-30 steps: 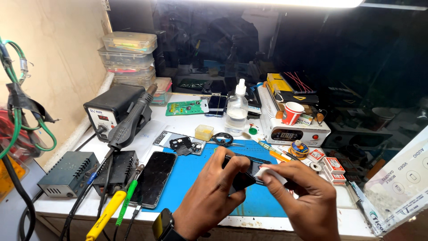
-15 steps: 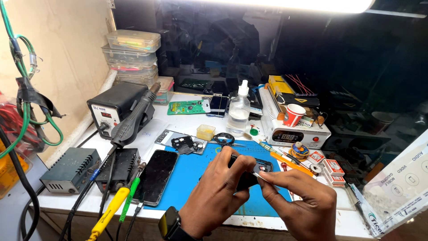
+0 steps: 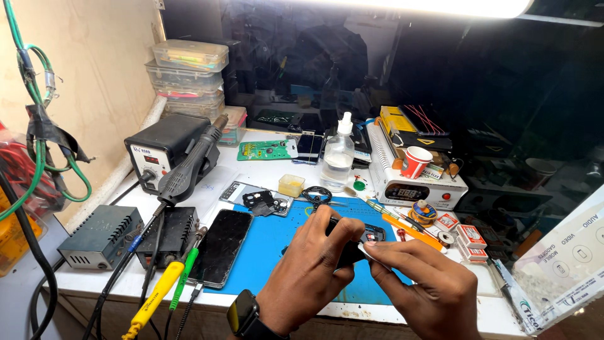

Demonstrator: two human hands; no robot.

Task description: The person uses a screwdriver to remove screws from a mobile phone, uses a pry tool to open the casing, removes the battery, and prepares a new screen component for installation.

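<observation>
Working over a blue mat (image 3: 277,249) at a crowded repair bench, a person's left hand (image 3: 311,271), smartwatch (image 3: 244,315) at the wrist, curls its fingers shut around a small black device (image 3: 352,249), thumb on top. The right hand (image 3: 428,283) comes in from the near right, fingertips pinching the device's right end. The device sits between both hands above the mat, long axis running left to right; its facing cannot be told. A dark phone (image 3: 221,245) lies to the left.

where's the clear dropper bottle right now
In the head view, the clear dropper bottle stands at the bench's back centre, between the green circuit board and white power supply.
</observation>
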